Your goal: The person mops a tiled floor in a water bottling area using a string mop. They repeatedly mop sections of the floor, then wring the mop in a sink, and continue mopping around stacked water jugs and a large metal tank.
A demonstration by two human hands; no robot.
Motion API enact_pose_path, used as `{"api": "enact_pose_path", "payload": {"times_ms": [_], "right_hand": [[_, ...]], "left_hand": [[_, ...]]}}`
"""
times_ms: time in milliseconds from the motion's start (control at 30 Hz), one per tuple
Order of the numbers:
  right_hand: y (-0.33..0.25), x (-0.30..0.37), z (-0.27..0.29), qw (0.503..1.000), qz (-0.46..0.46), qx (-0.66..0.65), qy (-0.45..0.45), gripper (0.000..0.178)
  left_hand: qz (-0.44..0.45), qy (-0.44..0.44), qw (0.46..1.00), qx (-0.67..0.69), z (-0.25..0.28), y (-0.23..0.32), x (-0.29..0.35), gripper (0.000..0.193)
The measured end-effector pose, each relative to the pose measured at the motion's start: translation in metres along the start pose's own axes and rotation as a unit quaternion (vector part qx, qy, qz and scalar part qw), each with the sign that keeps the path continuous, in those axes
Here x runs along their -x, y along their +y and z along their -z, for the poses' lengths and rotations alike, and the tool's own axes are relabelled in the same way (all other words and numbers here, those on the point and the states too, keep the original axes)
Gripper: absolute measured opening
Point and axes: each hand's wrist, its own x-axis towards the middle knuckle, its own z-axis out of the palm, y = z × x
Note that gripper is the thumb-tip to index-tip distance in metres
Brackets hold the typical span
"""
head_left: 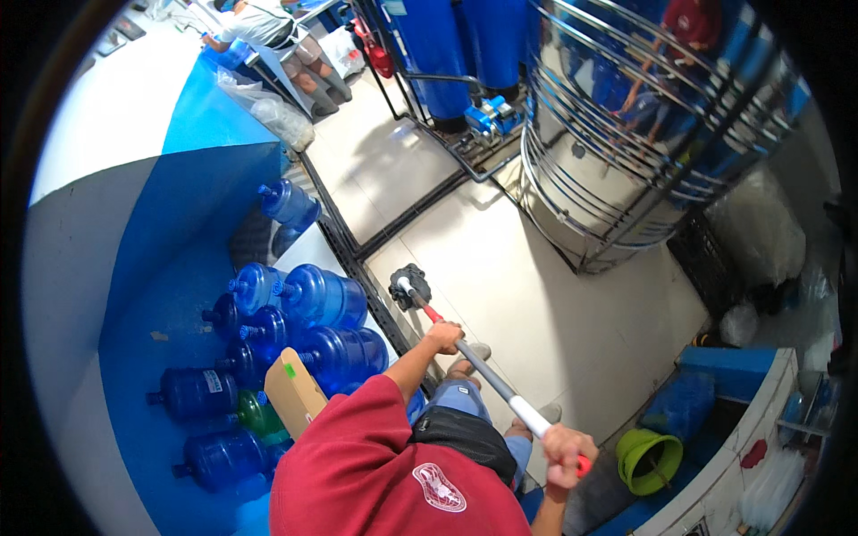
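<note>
A long mop (490, 368) with a grey, white and red handle slants across in front of me. Its dark, bunched head (418, 282) rests on the pale tiled floor, close to a dark grooved strip. My left hand (444, 338) is closed around the lower part of the handle, near the red section. Higher up, close to the red end, my right hand (567, 453) grips the same handle with its fingers wrapped round. My feet stand on the tiles beneath the handle.
Stacked blue water jugs (326, 297) and a cardboard box (290, 393) lie at my left. A metal-railed tank (617, 161), blue cylinders (438, 58) and a pump (490, 116) stand ahead. A green bucket (636, 457) sits at right. Another person (268, 31) bends at the far left.
</note>
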Motion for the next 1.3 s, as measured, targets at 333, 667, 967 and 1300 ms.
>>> {"api": "enact_pose_path", "payload": {"times_ms": [333, 667, 967, 1300], "right_hand": [[0.018, -0.088, -0.159, 0.978, 0.040, 0.035, -0.200, 0.037], [0.046, -0.114, -0.189, 0.949, 0.113, 0.174, -0.238, 0.019], [-0.042, -0.102, -0.104, 0.971, 0.135, 0.197, 0.026, 0.031], [-0.244, 0.036, 0.125, 0.942, 0.271, 0.145, 0.133, 0.034]], "left_hand": [[0.185, 0.172, 0.946, 0.202, 0.073, -0.091, 0.013, 0.022], [0.141, 0.219, 0.938, 0.227, 0.129, -0.093, -0.105, 0.022], [-0.087, 0.209, 0.964, 0.138, 0.134, 0.038, -0.162, 0.036], [-0.304, -0.073, 0.942, 0.121, 0.062, 0.368, -0.111, 0.024]]}}
